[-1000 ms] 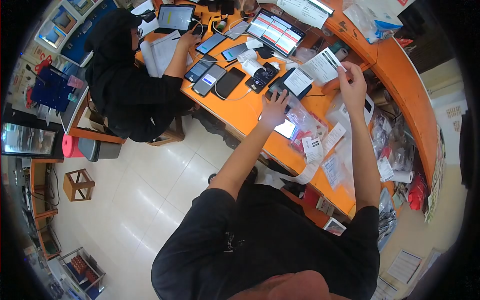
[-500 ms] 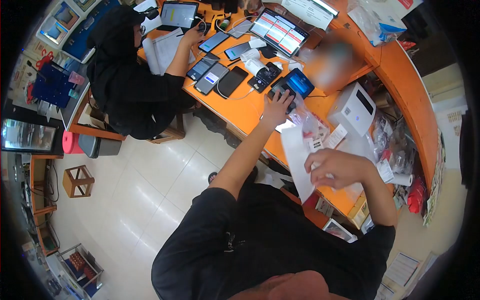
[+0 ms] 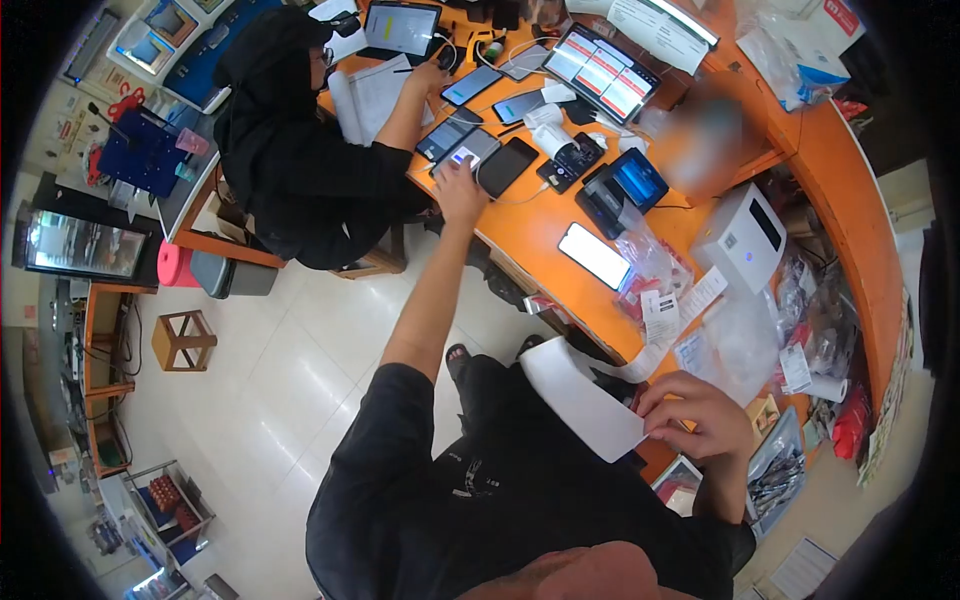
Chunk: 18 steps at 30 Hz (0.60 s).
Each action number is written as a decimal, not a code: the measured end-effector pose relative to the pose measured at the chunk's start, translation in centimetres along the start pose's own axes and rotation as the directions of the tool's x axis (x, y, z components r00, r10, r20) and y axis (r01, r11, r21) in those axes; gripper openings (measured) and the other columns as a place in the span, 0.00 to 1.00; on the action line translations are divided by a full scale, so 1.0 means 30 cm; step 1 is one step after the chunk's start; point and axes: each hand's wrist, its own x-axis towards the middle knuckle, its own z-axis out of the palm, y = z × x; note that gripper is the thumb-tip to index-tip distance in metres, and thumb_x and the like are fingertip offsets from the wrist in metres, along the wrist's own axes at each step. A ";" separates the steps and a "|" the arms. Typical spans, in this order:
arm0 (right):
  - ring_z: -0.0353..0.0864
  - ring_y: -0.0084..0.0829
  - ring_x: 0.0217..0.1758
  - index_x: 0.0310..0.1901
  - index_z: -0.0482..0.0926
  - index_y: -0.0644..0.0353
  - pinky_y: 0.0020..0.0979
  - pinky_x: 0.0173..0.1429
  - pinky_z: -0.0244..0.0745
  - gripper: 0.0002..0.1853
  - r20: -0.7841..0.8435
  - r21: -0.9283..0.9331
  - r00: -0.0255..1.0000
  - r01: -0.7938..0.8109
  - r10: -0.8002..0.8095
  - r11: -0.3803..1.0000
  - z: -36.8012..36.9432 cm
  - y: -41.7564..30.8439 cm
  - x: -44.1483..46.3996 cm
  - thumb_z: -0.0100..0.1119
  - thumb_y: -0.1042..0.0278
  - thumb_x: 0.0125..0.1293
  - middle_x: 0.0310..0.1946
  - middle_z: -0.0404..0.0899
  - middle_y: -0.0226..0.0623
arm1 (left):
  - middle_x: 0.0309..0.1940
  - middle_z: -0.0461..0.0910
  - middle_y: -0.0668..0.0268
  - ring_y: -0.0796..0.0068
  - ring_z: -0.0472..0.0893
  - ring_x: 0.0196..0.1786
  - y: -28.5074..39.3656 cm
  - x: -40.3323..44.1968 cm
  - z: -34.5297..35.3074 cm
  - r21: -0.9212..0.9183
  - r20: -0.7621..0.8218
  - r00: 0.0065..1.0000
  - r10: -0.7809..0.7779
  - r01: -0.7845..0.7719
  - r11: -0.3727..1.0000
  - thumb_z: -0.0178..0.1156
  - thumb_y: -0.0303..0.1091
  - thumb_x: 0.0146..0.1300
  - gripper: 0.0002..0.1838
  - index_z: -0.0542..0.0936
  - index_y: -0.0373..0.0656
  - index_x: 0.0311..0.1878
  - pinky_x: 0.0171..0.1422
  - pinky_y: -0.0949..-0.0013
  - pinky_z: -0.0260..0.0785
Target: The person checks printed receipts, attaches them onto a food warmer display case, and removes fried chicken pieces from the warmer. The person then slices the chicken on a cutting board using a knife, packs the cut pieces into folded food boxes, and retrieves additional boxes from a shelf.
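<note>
My left hand (image 3: 462,195) reaches over the front edge of the orange desk (image 3: 540,235), its fingertips on a grey phone (image 3: 482,146) with a lit screen. A black phone (image 3: 507,168) lies just right of it. My right hand (image 3: 695,415) pinches the end of a long white paper strip (image 3: 578,398), which curls in front of my body. Near the middle of the desk lie a phone with a bright white screen (image 3: 594,256) and a black payment terminal (image 3: 622,190) with a blue display.
A white box-shaped device (image 3: 740,240) stands on the right, among plastic bags (image 3: 740,335) and labels. A tablet (image 3: 602,72) stands at the back. On the left sits another person (image 3: 310,150), one hand holding a dark object. A wooden stool (image 3: 184,340) is on the floor.
My left hand has moved left from the payment terminal to the grey phone. My right hand has moved lower with the paper strip, and the bright phone is now uncovered.
</note>
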 end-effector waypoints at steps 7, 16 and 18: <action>0.78 0.37 0.47 0.36 0.83 0.56 0.34 0.51 0.71 0.05 -0.063 -0.006 0.998 -0.017 0.016 1.000 0.044 -0.008 -0.009 0.68 0.74 0.58 0.43 0.79 0.34 | 0.54 0.69 0.58 0.55 0.69 0.58 -0.107 0.045 0.034 0.180 0.163 0.986 0.015 -0.045 0.983 0.65 0.34 0.49 0.35 0.73 0.58 0.66 0.58 0.52 0.62; 0.78 0.37 0.47 0.35 0.82 0.57 0.34 0.52 0.72 0.05 -0.175 0.041 0.981 -0.073 0.079 0.996 0.080 -0.050 -0.012 0.68 0.75 0.57 0.41 0.80 0.36 | 0.59 0.72 0.60 0.63 0.73 0.62 0.127 -0.070 0.010 -0.812 0.049 0.921 0.387 -0.189 0.552 0.61 0.36 0.65 0.29 0.68 0.44 0.68 0.63 0.60 0.67; 0.79 0.37 0.47 0.35 0.81 0.58 0.34 0.52 0.72 0.05 -0.295 0.053 0.943 -0.146 0.155 0.988 0.096 -0.049 0.006 0.67 0.75 0.57 0.41 0.79 0.37 | 0.60 0.74 0.62 0.70 0.74 0.62 0.314 -0.201 -0.319 -0.880 0.461 0.496 0.736 0.364 0.306 0.54 0.54 0.71 0.32 0.68 0.41 0.69 0.66 0.64 0.66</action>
